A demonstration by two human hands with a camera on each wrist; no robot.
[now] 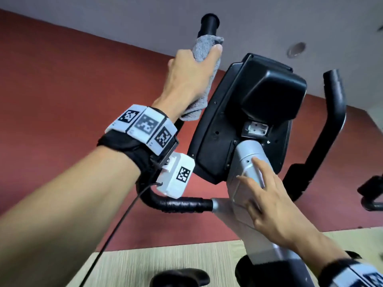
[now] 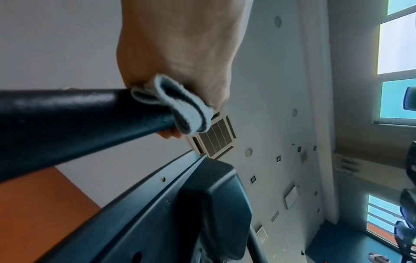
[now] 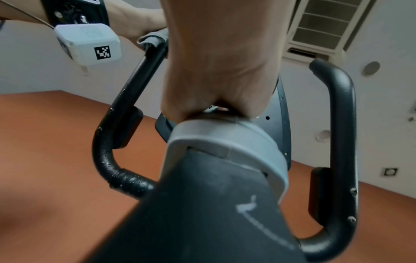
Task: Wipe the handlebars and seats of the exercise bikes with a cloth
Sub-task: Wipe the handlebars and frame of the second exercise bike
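black handlebar (image 1: pixel 207 23) upright, cloth-wrapped (image 1: pixel 204 48)

Red wall (image 1: pixel 62 83) under a pale ceiling (image 1: pixel 269 15) with round recessed lights (image 1: pixel 296 49) and a square air-conditioning grille (image 2: pixel 213 137). Striped beige floor (image 1: pixel 165 264) below. Bright windows (image 2: pixel 397 44) along one side.

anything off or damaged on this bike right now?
Nothing looks broken. One oddity: droplets bead on the lower bend of the left handlebar, so that stretch is wet and unwiped. The left hand grips the grey cloth higher on that bar; the right hand rests on the grey post.
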